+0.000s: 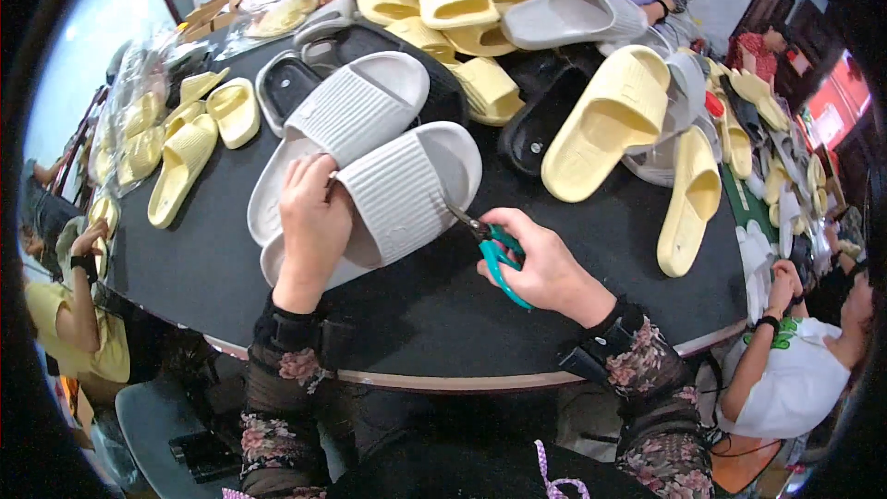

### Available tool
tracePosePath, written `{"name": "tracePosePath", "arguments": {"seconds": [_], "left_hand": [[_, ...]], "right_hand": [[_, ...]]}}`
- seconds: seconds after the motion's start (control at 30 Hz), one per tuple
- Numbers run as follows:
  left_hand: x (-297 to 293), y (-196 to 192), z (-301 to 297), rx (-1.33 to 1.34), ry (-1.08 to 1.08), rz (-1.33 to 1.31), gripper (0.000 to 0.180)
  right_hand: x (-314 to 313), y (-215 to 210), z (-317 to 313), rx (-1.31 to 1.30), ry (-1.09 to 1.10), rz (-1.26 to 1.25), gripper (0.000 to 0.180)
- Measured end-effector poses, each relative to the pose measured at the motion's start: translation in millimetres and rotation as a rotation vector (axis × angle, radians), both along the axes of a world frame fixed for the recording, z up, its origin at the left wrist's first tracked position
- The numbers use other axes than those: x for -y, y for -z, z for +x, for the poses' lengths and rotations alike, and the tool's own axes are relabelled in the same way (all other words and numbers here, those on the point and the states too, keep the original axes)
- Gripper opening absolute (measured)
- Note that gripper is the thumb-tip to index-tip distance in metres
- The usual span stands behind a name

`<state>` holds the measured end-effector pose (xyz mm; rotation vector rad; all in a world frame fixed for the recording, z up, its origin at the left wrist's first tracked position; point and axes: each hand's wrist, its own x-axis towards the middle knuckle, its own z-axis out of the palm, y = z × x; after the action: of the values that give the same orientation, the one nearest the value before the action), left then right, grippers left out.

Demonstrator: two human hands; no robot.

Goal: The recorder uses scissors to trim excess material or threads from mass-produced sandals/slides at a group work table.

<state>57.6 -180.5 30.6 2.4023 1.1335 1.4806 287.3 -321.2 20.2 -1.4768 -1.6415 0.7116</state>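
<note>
A light grey slide sandal (407, 189) with a ribbed strap lies before me on the black table. My left hand (312, 212) is closed on the near-left edge of its strap. In my right hand (545, 263) is a pair of teal-handled snips (500, 266), fingers wrapped round the handles. The dark tips of the snips point at the right side of the strap and seem to touch it. Just behind lies a second grey slide sandal (356, 103), partly covered by the first one and by my left hand.
Yellow slide sandals (607, 120) are piled at the back and lie to the right. More yellow sandals (185, 162) and clear bags (139, 120) sit at left. Black sandals (538, 125) lie mid-table. The table's curved edge (462, 381) runs before me; other people work around it.
</note>
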Motion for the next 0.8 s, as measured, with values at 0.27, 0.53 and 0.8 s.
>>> {"name": "tracePosePath", "arguments": {"seconds": [0.27, 0.53, 0.8], "left_hand": [[6, -3, 1, -0.014, 0.029, 0.001, 0.019], [8, -3, 4, -0.067, 0.086, -0.025, 0.018], [11, -5, 6, -0.149, 0.172, 0.029, 0.020]], "right_hand": [[2, 2, -2, 0.002, 0.038, -0.007, 0.045], [3, -4, -2, 0.001, 0.036, 0.056, 0.042], [3, 4, 1, -0.038, 0.052, 0.086, 0.039]]}}
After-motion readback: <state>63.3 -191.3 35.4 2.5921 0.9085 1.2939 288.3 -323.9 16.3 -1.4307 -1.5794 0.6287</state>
